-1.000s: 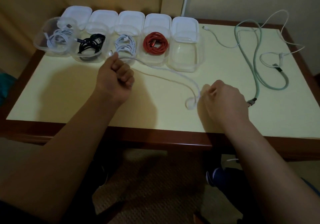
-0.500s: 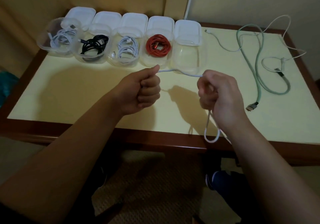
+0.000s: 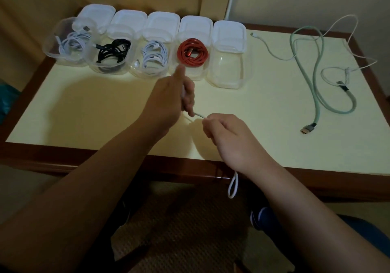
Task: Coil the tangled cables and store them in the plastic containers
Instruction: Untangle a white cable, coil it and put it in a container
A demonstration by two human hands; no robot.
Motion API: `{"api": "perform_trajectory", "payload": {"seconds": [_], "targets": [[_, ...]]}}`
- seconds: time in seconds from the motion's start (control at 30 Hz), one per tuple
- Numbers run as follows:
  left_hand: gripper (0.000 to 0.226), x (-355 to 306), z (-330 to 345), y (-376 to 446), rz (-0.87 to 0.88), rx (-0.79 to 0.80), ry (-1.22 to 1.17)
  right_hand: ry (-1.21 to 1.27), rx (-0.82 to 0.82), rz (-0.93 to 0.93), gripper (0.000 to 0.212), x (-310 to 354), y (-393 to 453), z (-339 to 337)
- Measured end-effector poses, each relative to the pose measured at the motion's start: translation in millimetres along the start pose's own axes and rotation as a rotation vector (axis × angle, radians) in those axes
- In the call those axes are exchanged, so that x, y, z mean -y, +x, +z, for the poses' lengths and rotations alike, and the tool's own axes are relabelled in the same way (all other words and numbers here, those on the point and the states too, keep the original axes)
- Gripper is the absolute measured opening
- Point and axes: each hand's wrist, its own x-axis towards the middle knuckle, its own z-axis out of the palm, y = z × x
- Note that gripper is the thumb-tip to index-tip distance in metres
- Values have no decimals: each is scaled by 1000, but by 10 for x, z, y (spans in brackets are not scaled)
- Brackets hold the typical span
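Note:
Both hands hold one white cable (image 3: pixel 199 115) above the middle of the table. My left hand (image 3: pixel 168 97) grips it with curled fingers, thumb raised. My right hand (image 3: pixel 223 132) pinches it just to the right, and a loop of it (image 3: pixel 232 186) hangs below the table's front edge. Several clear plastic containers line the back: one with a white cable (image 3: pixel 70 42), one with a black cable (image 3: pixel 113 52), one with a white cable (image 3: pixel 154 56), one with a red cable (image 3: pixel 193 52), and an empty container (image 3: pixel 226 78).
On the right of the table (image 3: pixel 84 108) lie a tangled pale green cable (image 3: pixel 316 82) with a metal plug and a thin white cable (image 3: pixel 348 70). White lids (image 3: pixel 229 31) stand behind the containers. A wooden rim edges the table.
My hands have come closer together, shortening the span of white cable between them. My left hand moved right and farther back; the hanging loop now drops lower under my right wrist.

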Motion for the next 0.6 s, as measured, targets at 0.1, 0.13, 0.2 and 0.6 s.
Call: {"api": "perform_trajectory", "payload": {"seconds": [0.1,0.13,0.2,0.6], "targets": [[55,57,29,-108,239,48,409,51,24,-79,42,82,-87,-35],[53,55,37,-136,266,58,440,68,39,-89,41,110,-106,-66],[53,7,69,-142,213,35,314,51,112,-69,36,123,-121,-144],[57,-29,-27,-100,67,416,502,124,18,-81,38,-29,-88,-162]]}}
